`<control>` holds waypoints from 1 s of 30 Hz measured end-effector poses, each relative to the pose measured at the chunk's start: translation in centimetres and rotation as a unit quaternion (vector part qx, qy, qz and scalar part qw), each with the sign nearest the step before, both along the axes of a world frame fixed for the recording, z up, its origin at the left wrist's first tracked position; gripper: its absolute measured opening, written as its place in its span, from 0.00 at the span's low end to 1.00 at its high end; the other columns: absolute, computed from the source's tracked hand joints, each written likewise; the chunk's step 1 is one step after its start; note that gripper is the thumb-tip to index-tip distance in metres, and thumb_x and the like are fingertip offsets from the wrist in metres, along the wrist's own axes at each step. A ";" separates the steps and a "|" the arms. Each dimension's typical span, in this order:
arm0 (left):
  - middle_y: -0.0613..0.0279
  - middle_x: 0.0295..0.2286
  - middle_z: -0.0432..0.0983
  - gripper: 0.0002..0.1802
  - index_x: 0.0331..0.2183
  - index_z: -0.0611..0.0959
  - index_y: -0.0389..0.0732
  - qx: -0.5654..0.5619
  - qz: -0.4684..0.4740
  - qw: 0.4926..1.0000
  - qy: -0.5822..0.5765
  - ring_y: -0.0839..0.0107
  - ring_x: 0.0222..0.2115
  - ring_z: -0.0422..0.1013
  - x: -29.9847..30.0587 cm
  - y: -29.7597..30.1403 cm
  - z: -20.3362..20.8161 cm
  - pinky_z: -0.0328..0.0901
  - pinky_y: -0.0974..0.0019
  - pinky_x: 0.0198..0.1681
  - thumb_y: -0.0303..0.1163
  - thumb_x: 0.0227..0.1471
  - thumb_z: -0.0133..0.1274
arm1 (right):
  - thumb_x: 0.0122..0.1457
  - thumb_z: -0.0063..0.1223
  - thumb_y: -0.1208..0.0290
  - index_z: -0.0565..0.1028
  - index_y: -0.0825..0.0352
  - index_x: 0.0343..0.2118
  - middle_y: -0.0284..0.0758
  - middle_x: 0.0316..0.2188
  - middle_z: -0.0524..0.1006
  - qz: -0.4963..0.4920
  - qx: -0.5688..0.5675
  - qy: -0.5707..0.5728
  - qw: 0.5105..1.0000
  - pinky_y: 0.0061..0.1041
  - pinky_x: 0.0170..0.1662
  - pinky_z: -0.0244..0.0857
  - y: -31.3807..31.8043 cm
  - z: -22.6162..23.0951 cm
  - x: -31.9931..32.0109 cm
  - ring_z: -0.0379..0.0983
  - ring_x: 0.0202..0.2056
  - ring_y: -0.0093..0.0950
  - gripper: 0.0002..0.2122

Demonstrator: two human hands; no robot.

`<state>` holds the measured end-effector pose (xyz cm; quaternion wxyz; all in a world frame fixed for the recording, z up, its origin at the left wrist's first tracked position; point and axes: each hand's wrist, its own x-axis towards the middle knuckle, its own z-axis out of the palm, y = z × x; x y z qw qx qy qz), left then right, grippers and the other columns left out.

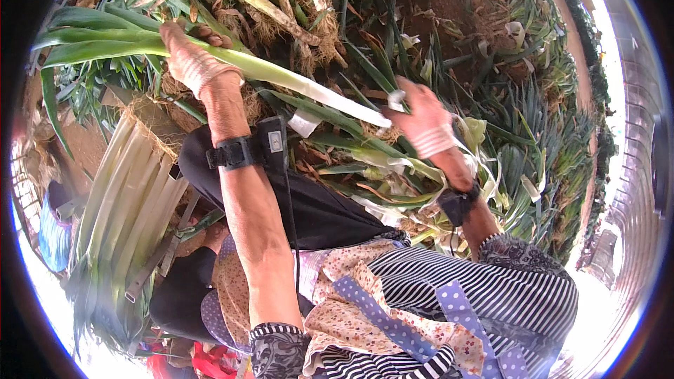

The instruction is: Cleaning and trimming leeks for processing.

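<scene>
My left hand is closed around a leek where its green leaves meet the pale stalk. The leaves fan out to the left. The clean white end slants down to the right. Beside that end is my right hand, slightly blurred, its fingers bent around a whitish scrap of leek leaf. White wrapping covers part of both hands. At lower left, a bunch of pale leeks lies side by side, with its root ends at the top.
Unpeeled leeks with brown roots lie at the far side. Loose leaves and peelings cover the ground to the right. My dark-trousered knee is below the leek. A black cable hangs beside my left forearm. Red cloth shows at lower left.
</scene>
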<state>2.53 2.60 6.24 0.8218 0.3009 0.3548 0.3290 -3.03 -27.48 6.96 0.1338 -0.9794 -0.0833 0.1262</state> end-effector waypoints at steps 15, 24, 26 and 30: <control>0.66 0.10 0.62 0.19 0.18 0.68 0.42 -0.002 0.071 0.996 0.061 0.76 0.07 0.58 0.5 0.3 -1.0 0.54 0.73 0.09 0.42 0.50 0.53 | 0.53 0.51 0.61 0.73 0.60 0.36 0.41 0.23 0.75 -0.087 -0.081 0.133 0.984 0.36 0.33 0.66 -12.0 -18.0 -6.1 0.74 0.29 0.39 0.11; 0.48 0.35 0.70 0.41 0.42 0.72 0.29 0.086 0.137 0.955 0.248 0.57 0.30 0.66 -0.3 2.4 -2.1 0.63 0.55 0.37 0.63 0.49 0.38 | 0.41 0.61 0.49 0.70 0.60 0.48 0.44 0.43 0.71 -0.091 -0.127 0.107 0.982 0.36 0.48 0.64 -14.4 -4.6 -5.5 0.69 0.45 0.41 0.31; 0.47 0.36 0.70 0.40 0.43 0.72 0.29 0.074 0.108 0.957 0.258 0.57 0.31 0.67 -0.2 1.7 -2.4 0.63 0.54 0.37 0.61 0.50 0.38 | 0.40 0.62 0.49 0.67 0.58 0.51 0.44 0.47 0.68 -0.097 -0.093 0.024 0.991 0.36 0.50 0.62 -9.5 -1.7 -4.2 0.67 0.48 0.41 0.34; 0.47 0.37 0.70 0.37 0.44 0.71 0.30 -0.019 0.030 0.949 0.312 0.57 0.33 0.68 0.4 0.1 -1.7 0.64 0.50 0.38 0.58 0.52 0.39 | 0.40 0.64 0.51 0.64 0.61 0.53 0.45 0.46 0.69 0.089 -0.093 -0.089 0.988 0.35 0.49 0.63 -3.4 0.9 -2.8 0.68 0.45 0.41 0.36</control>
